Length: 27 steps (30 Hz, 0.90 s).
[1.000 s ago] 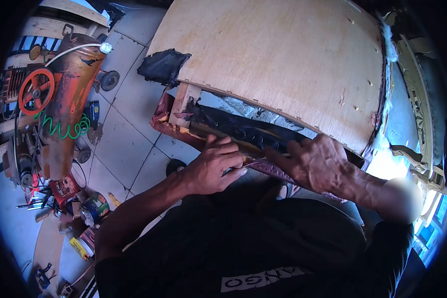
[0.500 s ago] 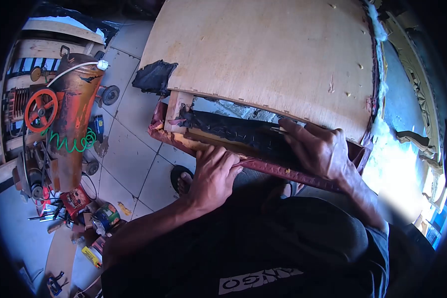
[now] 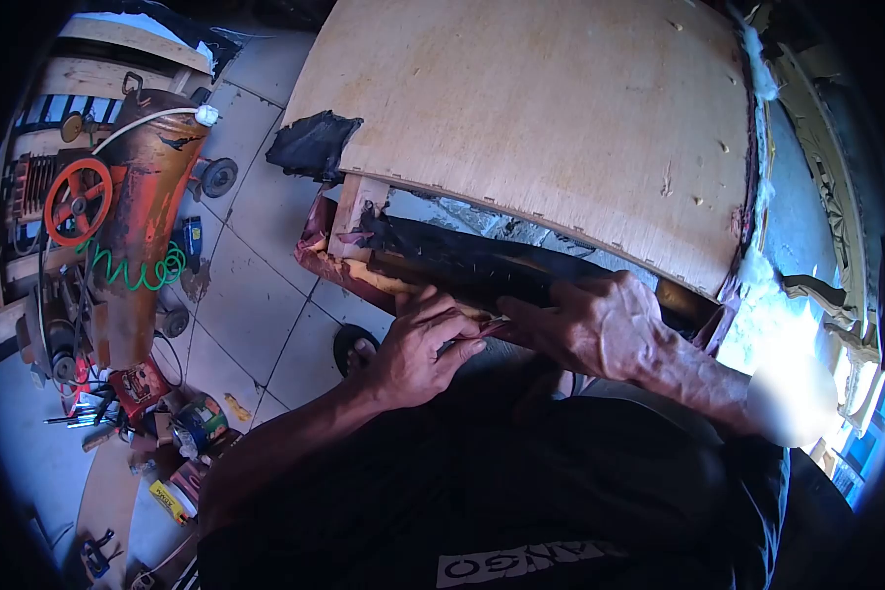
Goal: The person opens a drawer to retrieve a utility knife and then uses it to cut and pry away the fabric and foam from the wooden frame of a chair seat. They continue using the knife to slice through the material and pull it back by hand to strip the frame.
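Note:
A furniture frame with a pale plywood panel [image 3: 531,108] stands before me. Along its near side runs a rail covered in maroon upholstery [image 3: 364,285], with yellowish foam showing at the left. My left hand [image 3: 423,344] is closed on the maroon cover's edge, thumb and fingers pinched together. Close to its fingertips is my right hand [image 3: 605,329], fingers curled down over the rail. A small pale thing shows at the right fingertips, too little visible to name. Black fabric [image 3: 462,256] lines the gap between rail and panel.
On the left stands a rusty orange compressor tank [image 3: 152,216] with a red wheel [image 3: 79,202] and a green coiled hose [image 3: 133,267]. Tools and small boxes, one of them yellow [image 3: 167,501], lie on the tiled floor [image 3: 251,265]. White stuffing [image 3: 757,270] hangs along the panel's right edge.
My right hand has come left and down from the panel's edge to the maroon rail, beside my left hand. The left hand has shifted slightly and keeps its hold on the cover.

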Tool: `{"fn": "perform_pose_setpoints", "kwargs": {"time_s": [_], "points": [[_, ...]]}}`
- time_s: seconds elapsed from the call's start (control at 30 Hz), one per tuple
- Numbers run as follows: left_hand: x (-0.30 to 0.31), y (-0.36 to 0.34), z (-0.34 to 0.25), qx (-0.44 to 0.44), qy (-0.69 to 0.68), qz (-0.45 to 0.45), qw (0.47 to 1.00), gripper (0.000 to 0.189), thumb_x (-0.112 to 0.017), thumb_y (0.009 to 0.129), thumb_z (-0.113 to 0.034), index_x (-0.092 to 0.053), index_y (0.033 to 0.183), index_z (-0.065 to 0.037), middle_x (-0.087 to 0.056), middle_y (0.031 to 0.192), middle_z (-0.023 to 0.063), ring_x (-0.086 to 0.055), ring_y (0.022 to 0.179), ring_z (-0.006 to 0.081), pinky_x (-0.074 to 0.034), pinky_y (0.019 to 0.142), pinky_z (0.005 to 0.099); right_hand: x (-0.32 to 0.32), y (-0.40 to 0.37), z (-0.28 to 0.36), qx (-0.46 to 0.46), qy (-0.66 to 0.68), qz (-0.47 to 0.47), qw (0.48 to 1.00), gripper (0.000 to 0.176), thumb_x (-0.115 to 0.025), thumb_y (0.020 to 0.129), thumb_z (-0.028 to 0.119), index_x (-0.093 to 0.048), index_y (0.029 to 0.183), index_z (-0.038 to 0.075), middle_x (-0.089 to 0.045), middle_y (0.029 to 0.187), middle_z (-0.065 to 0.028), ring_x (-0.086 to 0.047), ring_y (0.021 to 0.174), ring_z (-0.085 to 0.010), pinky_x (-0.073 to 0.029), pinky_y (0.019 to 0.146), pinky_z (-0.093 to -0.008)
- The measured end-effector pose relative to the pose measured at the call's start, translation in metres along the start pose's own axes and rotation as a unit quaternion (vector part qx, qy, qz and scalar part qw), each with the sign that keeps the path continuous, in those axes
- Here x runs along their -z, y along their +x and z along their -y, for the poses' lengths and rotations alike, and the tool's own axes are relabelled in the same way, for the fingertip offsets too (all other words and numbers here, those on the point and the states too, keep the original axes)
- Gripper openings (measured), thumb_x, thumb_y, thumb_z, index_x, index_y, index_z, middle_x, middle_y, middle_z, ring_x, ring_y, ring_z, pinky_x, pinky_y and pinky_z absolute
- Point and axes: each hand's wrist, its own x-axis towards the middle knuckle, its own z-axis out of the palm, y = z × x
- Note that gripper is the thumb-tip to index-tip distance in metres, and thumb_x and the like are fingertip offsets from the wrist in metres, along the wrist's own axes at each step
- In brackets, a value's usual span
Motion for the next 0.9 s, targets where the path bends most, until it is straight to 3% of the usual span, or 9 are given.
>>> {"fn": "perform_pose_setpoints", "kwargs": {"time_s": [0.03,0.1,0.2,0.43,0.5,0.57,0.63,0.8,0.9], "points": [[0.0,-0.001,0.0,-0.009,-0.003,-0.016,1.0,0.012,-0.081,0.088,-0.009,-0.069,0.088,-0.006,-0.062,0.085,0.0061,-0.056,0.082,0.0263,-0.042,0.082,0.0397,0.004,0.003,0.0,0.0,0.001,0.002,1.0,0.041,-0.076,0.093,0.04,-0.075,0.13,0.024,-0.059,0.064,-0.0032,-0.062,0.049,-0.0152,-0.046,0.039,-0.0322],[0.001,-0.002,-0.002,-0.005,-0.017,-0.016,1.0,0.012,-0.081,0.087,-0.009,-0.069,0.087,-0.006,-0.063,0.084,0.0059,-0.057,0.082,0.0257,-0.042,0.082,0.0395,0.015,0.01,0.002,-0.032,0.014,0.145,0.989,0.04,-0.064,0.101,0.041,-0.069,0.137,0.024,-0.07,0.085,-0.011,-0.074,0.064,-0.0251,-0.059,0.051,-0.0367],[0.0,-0.002,0.003,0.007,-0.047,-0.012,0.999,0.012,-0.081,0.088,-0.011,-0.069,0.086,-0.007,-0.062,0.086,0.0061,-0.058,0.085,0.0262,-0.041,0.084,0.0409,0.016,0.009,0.001,0.017,-0.041,0.158,0.986,0.044,-0.059,0.103,0.035,-0.063,0.145,0.023,-0.071,0.09,-0.0129,-0.076,0.072,-0.0263,-0.062,0.057,-0.0388],[0.004,0.001,0.002,0.002,-0.048,0.01,0.999,0.011,-0.076,0.091,-0.014,-0.068,0.093,-0.006,-0.061,0.09,0.007,-0.059,0.091,0.0291,-0.04,0.089,0.0451,0.049,0.019,-0.007,-0.013,-0.027,0.264,0.964,0.044,-0.056,0.104,0.03,-0.06,0.148,0.022,-0.072,0.089,-0.012,-0.076,0.075,-0.0241,-0.063,0.063,-0.0412],[0.001,0.002,-0.006,0.009,0.001,-0.011,1.0,0.012,-0.077,0.092,-0.014,-0.069,0.096,-0.006,-0.062,0.091,0.0078,-0.06,0.091,0.029,-0.042,0.086,0.0436,0.052,0.008,-0.017,-0.042,-0.019,0.231,0.972,0.038,-0.062,0.102,0.025,-0.068,0.139,0.018,-0.074,0.085,-0.0135,-0.076,0.071,-0.0255,-0.061,0.06,-0.0429],[-0.004,0.003,-0.019,0.024,0.048,-0.029,0.998,0.013,-0.077,0.092,-0.013,-0.069,0.099,-0.005,-0.063,0.091,0.0086,-0.061,0.092,0.0289,-0.044,0.083,0.042,0.04,-0.014,-0.02,-0.142,0.155,0.039,0.977,0.031,-0.068,0.099,0.021,-0.075,0.127,0.013,-0.074,0.076,-0.0157,-0.075,0.065,-0.0307,-0.06,0.058,-0.044],[-0.007,0.011,-0.029,0.027,0.102,-0.037,0.994,0.019,-0.076,0.094,-0.016,-0.068,0.107,-0.005,-0.063,0.094,0.0105,-0.061,0.095,0.0317,-0.044,0.085,0.0446,0.027,-0.028,-0.013,-0.21,0.189,0.034,0.959,0.027,-0.071,0.096,0.02,-0.078,0.12,0.011,-0.071,0.068,-0.0164,-0.072,0.06,-0.0344,-0.059,0.058,-0.0444],[-0.013,0.017,-0.026,0.032,0.049,-0.066,0.996,0.012,-0.079,0.089,-0.007,-0.069,0.094,0.0,-0.064,0.084,0.01,-0.064,0.075,0.0283,-0.052,0.07,0.0377,0.02,-0.03,-0.004,-0.197,0.178,0.054,0.963,0.029,-0.069,0.1,0.027,-0.076,0.124,0.013,-0.072,0.07,-0.0172,-0.073,0.059,-0.0333,-0.059,0.056,-0.0436],[-0.016,0.018,-0.03,0.089,0.034,-0.052,0.994,0.011,-0.078,0.089,-0.003,-0.068,0.091,0.0,-0.064,0.085,0.0087,-0.064,0.076,0.0233,-0.052,0.072,0.0366,0.015,-0.028,-0.009,-0.186,0.178,0.081,0.963,0.03,-0.066,0.102,0.034,-0.076,0.125,0.018,-0.074,0.074,-0.0168,-0.074,0.063,-0.0348,-0.061,0.059,-0.0453]]}}
